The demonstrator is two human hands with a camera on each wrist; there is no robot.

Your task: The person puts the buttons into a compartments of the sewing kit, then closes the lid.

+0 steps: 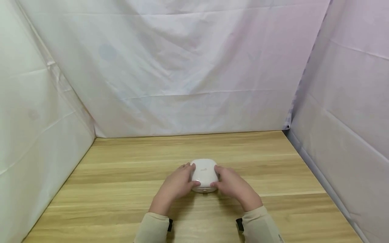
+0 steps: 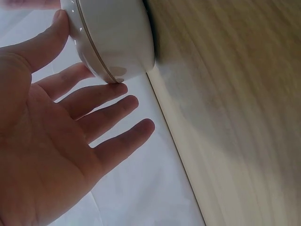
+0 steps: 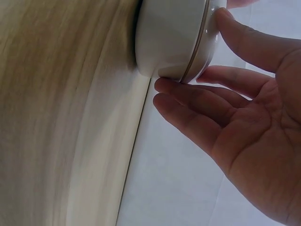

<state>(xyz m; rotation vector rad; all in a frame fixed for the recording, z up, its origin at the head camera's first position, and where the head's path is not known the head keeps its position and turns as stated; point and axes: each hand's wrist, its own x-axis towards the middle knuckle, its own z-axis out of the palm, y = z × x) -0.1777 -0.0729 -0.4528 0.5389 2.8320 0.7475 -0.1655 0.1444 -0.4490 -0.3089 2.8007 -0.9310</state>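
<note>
A glossy white lidded box (image 1: 204, 173) with rounded corners rests on the wooden table, a small logo on its lid and a small catch at its front. My left hand (image 1: 178, 184) grips its left side, thumb at the near corner and index finger farther back on the lid's edge. On the opposite side my right hand (image 1: 232, 185) holds it the same way. In the left wrist view, a thin seam runs between lid and base of the box (image 2: 117, 40), and the outer fingers stretch past it. The right wrist view shows fingertips right at the seam of the box (image 3: 171, 35).
The wood-grained table (image 1: 121, 189) reaches back to a white cloth (image 1: 188, 67) hung behind it. More pale cloth hangs at the left (image 1: 39, 111) and right (image 1: 343, 101). Beige sleeves (image 1: 153, 227) cover the forearms, with a dark strap piece at each wrist.
</note>
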